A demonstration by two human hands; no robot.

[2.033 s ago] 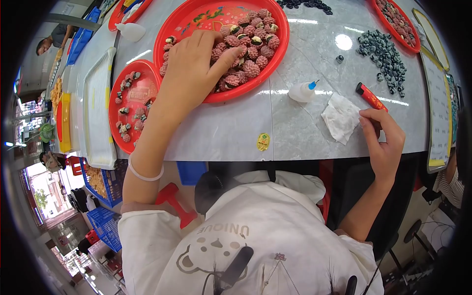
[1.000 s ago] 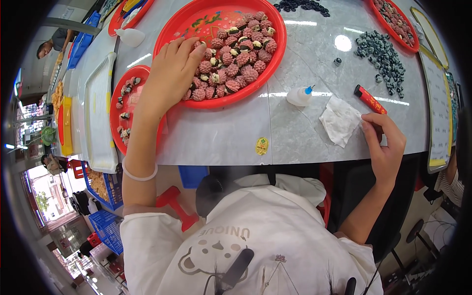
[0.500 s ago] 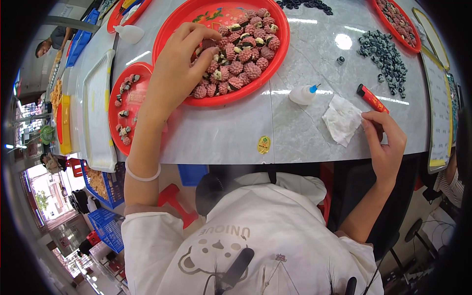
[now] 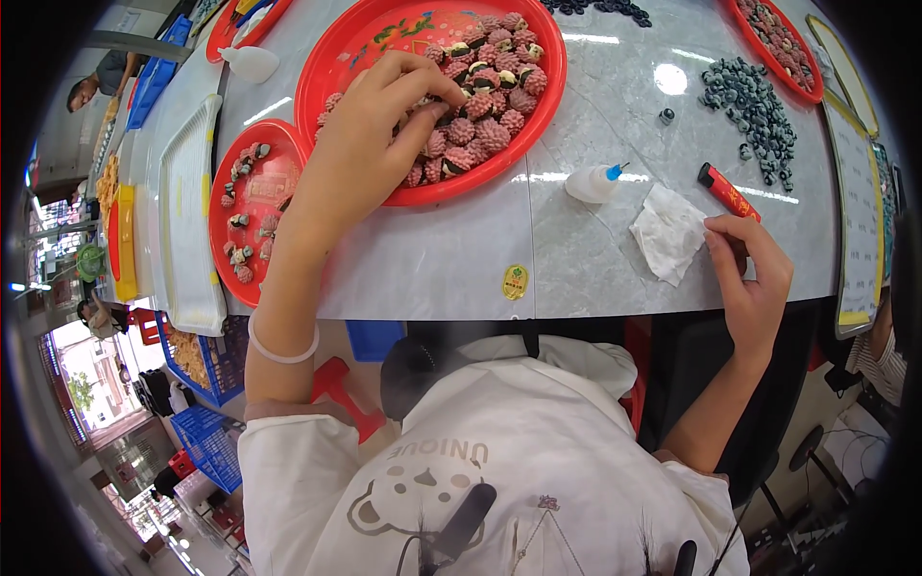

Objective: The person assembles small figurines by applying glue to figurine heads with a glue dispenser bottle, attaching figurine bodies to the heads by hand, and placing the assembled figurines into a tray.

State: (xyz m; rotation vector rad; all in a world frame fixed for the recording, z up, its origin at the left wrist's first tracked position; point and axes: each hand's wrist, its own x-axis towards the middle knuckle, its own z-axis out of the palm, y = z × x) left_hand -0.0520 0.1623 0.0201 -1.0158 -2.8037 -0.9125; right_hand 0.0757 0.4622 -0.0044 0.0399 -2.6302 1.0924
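My left hand (image 4: 379, 130) reaches over the big round red tray (image 4: 322, 72), among many small pink ridged pieces (image 4: 493, 133) with black and cream parts. Its thumb and index finger close together at the pile; anything between them is hidden. My right hand (image 4: 754, 264) rests near the table's front edge. Its thumb and index fingertips are pinched beside the corner of a crumpled white tissue (image 4: 668, 235). What they hold, if anything, is too small to tell. Left of the tissue stands a small white bottle (image 4: 591, 184) with a blue tip.
A red and black tube (image 4: 730, 192) lies beyond my right hand, with dark small pieces (image 4: 754, 115) heaped behind it. A smaller red tray (image 4: 226, 192) sits beneath my left forearm. White trays (image 4: 182, 211) stand farther left, near another white bottle (image 4: 252, 63).
My left hand has slid right across the pile, its thumb and index finger drawing closer. Pink pieces now show left of it. My right hand has hardly moved.
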